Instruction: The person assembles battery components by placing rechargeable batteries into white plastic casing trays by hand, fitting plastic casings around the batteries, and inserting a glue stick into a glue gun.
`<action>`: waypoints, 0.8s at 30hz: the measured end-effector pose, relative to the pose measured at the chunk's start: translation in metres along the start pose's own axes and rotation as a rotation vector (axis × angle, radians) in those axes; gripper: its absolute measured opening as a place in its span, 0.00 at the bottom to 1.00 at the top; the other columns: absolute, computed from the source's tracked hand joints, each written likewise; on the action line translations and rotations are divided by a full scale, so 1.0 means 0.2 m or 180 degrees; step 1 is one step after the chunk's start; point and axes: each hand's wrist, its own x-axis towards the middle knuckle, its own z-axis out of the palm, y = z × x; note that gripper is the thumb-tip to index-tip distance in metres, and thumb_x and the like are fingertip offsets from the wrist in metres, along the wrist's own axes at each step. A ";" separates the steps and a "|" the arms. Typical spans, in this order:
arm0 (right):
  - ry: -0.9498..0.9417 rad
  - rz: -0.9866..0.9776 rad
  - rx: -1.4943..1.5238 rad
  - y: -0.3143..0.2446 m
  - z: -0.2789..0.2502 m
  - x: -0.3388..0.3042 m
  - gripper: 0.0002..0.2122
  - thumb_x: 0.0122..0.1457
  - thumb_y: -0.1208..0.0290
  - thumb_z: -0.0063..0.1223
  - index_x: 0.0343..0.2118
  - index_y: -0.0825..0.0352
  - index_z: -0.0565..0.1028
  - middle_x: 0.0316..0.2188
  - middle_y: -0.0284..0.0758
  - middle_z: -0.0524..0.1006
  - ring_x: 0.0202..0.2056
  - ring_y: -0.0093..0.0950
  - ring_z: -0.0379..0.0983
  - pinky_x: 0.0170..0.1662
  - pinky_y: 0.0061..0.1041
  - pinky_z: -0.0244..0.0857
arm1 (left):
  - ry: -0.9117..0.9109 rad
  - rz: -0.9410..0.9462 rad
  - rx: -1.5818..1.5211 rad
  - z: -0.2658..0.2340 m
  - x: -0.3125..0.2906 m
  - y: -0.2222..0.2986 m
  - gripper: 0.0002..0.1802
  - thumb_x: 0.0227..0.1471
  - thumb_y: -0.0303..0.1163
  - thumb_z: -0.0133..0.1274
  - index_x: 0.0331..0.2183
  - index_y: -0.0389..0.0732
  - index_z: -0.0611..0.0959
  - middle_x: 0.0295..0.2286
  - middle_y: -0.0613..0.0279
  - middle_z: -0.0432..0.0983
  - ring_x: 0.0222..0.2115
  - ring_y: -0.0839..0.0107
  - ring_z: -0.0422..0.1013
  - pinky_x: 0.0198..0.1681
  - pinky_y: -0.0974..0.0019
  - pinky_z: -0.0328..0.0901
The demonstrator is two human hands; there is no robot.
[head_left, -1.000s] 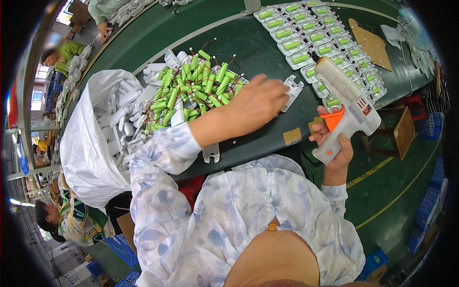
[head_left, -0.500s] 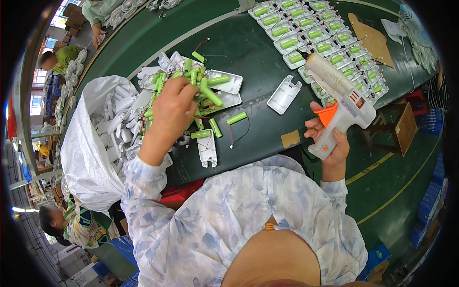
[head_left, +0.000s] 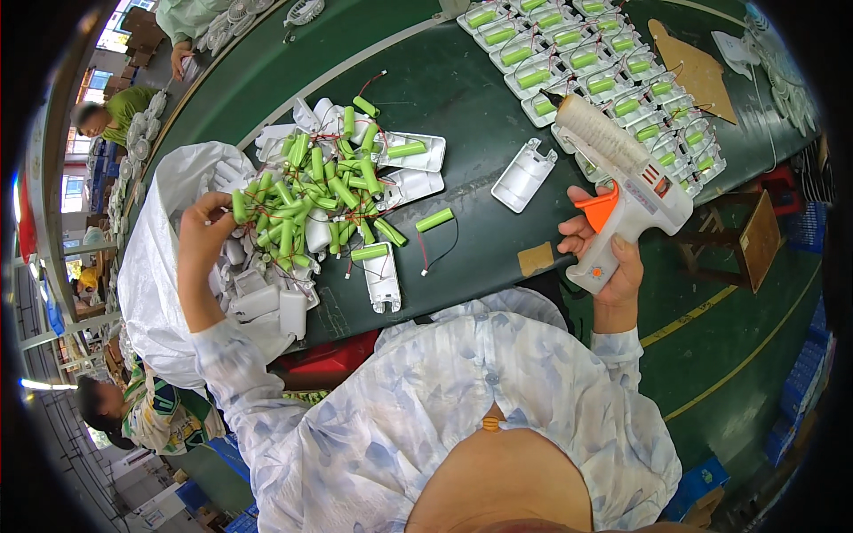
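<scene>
Both hands are busy: her left hand [head_left: 206,233] is pinched round one green cylindrical cell [head_left: 238,206] at the edge of the tangled heap of cells [head_left: 311,200], while the right hand [head_left: 604,258] is clenched on the grip of a white glue gun [head_left: 622,182] with an orange trigger, held up off the worktop [head_left: 480,98] with its nozzle aimed away from her. To my eye the trick is to lift that cell slowly, since thin red and black leads snarl the heap together and a quick tug could drag neighbours along; the gun is best kept tilted clear of her sleeve meanwhile. One empty white shell [head_left: 524,175] lies open between heap and gun, another [head_left: 382,280] nearer her. The dark green worktop is long; rows of filled trays [head_left: 586,62] lie at its far right, a brown cardboard piece [head_left: 693,67] beyond them. A white sack [head_left: 155,266] of shells slumps at her left. Other people work at the far end and below left.
</scene>
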 end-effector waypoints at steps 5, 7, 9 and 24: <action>-0.0113 0.0021 0.0017 0.01 -0.02 0.01 0.35 0.56 0.63 0.56 0.63 0.70 0.54 0.61 0.59 0.60 0.47 0.44 0.76 0.43 0.41 0.77 | 0.1180 0.1080 0.0805 -0.03 -0.12 0.28 0.25 0.46 0.22 0.61 0.49 0.35 0.79 0.42 0.57 0.77 0.42 0.70 0.74 0.43 0.67 0.69; -0.0060 -0.0009 0.0012 0.02 -0.02 0.00 0.34 0.55 0.64 0.56 0.62 0.70 0.56 0.60 0.59 0.61 0.47 0.45 0.76 0.43 0.40 0.77 | 0.1780 0.1420 0.0383 0.18 -0.20 0.50 0.20 0.48 0.20 0.59 0.46 0.38 0.81 0.39 0.58 0.78 0.39 0.70 0.75 0.41 0.67 0.70; -0.0037 -0.0018 0.0053 0.02 -0.03 0.00 0.33 0.55 0.64 0.57 0.61 0.69 0.58 0.59 0.59 0.62 0.47 0.46 0.76 0.43 0.39 0.77 | 0.1019 0.1903 -0.0166 0.48 -0.27 0.67 0.14 0.47 0.18 0.59 0.39 0.36 0.83 0.27 0.61 0.79 0.29 0.74 0.75 0.34 0.69 0.69; -0.0112 0.0071 0.0007 0.02 -0.03 0.02 0.32 0.56 0.65 0.54 0.61 0.70 0.57 0.59 0.59 0.62 0.47 0.43 0.76 0.47 0.39 0.74 | 0.0668 0.1655 0.1071 1.14 -0.08 0.86 0.20 0.43 0.30 0.61 0.41 0.38 0.80 0.23 0.56 0.78 0.23 0.57 0.76 0.26 0.56 0.68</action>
